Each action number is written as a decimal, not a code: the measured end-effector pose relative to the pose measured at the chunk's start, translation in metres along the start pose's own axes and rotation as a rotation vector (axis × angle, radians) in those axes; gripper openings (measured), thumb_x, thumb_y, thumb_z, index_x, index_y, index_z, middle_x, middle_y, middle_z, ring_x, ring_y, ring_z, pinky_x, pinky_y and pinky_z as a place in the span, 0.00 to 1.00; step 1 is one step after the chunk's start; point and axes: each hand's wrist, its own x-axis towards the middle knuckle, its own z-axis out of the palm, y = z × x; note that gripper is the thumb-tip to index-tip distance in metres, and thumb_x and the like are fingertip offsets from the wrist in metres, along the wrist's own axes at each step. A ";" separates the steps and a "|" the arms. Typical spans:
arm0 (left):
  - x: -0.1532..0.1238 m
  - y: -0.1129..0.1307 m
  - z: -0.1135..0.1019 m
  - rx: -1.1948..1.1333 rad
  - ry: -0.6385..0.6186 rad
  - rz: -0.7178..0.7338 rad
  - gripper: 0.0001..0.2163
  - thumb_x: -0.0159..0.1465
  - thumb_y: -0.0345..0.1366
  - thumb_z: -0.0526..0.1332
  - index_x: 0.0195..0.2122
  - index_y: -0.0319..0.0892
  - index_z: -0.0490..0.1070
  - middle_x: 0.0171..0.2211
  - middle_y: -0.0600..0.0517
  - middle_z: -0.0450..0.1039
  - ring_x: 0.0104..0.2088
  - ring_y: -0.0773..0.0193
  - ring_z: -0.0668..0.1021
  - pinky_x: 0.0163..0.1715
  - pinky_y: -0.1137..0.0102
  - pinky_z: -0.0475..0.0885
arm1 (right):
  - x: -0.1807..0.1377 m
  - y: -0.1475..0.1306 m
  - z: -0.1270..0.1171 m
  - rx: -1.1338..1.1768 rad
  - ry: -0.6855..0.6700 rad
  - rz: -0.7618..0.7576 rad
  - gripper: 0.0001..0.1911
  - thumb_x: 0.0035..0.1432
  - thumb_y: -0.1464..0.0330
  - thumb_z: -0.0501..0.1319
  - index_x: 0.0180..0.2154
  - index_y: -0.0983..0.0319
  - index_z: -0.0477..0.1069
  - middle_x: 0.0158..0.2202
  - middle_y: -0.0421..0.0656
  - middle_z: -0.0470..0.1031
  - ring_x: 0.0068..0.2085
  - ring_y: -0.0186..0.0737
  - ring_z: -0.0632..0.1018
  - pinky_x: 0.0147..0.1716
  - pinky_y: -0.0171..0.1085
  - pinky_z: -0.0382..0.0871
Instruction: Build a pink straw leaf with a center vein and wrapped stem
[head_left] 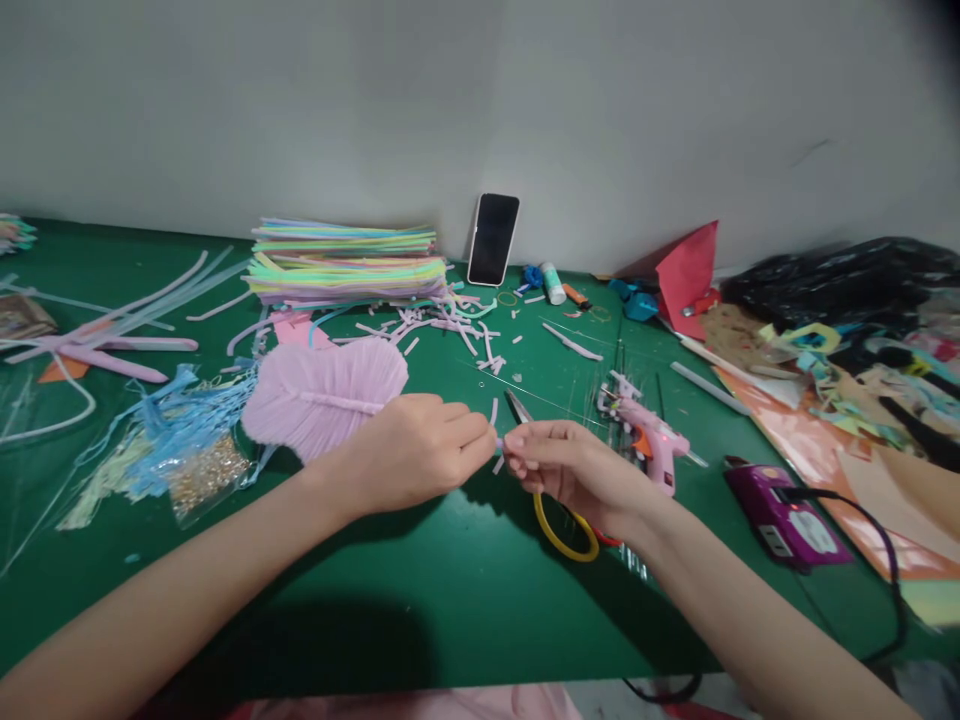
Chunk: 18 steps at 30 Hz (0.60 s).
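My left hand [420,450] is closed, its fingertips pinching a small pink piece [498,443] at the middle of the green table [450,590]. My right hand [577,470] meets it fingertip to fingertip, pinching the same piece, and also holds yellow-handled scissors [559,525] whose blades stick up behind the fingers. A pink fuzzy heart shape [322,400] lies just behind my left hand. Short pink offcuts lie near the fingertips.
A stack of coloured pipe cleaners [345,262] and a phone [493,240] leaning on the wall stand at the back. A pink glue gun [649,435], a purple device [784,515] with a black cable, red paper [686,270] and craft scraps fill the right. Blue tassels [172,420] lie left.
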 end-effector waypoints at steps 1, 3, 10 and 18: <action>0.000 -0.001 0.000 0.005 0.001 0.002 0.08 0.65 0.25 0.56 0.28 0.38 0.69 0.22 0.56 0.68 0.22 0.67 0.68 0.21 0.69 0.57 | -0.001 0.001 -0.001 0.029 -0.005 0.017 0.14 0.43 0.60 0.73 0.26 0.64 0.76 0.25 0.39 0.73 0.24 0.27 0.69 0.24 0.30 0.59; -0.001 -0.002 0.000 0.015 -0.002 -0.001 0.09 0.65 0.25 0.56 0.28 0.38 0.69 0.22 0.55 0.69 0.22 0.67 0.68 0.21 0.69 0.58 | -0.005 0.002 -0.002 0.004 0.028 -0.019 0.17 0.47 0.56 0.70 0.29 0.64 0.77 0.28 0.42 0.76 0.26 0.29 0.71 0.24 0.30 0.60; -0.001 -0.003 0.002 0.024 -0.016 0.007 0.09 0.66 0.26 0.55 0.29 0.39 0.70 0.22 0.56 0.69 0.22 0.67 0.68 0.21 0.69 0.58 | -0.012 0.006 0.005 -0.579 0.281 -0.388 0.14 0.54 0.56 0.64 0.31 0.61 0.76 0.27 0.41 0.74 0.28 0.34 0.70 0.28 0.35 0.62; -0.001 -0.001 0.000 0.050 -0.015 0.048 0.08 0.64 0.25 0.57 0.28 0.38 0.70 0.21 0.56 0.67 0.22 0.67 0.68 0.20 0.69 0.58 | -0.003 0.008 0.006 -0.436 0.154 -0.317 0.13 0.55 0.58 0.63 0.28 0.61 0.72 0.24 0.38 0.70 0.25 0.31 0.67 0.23 0.32 0.58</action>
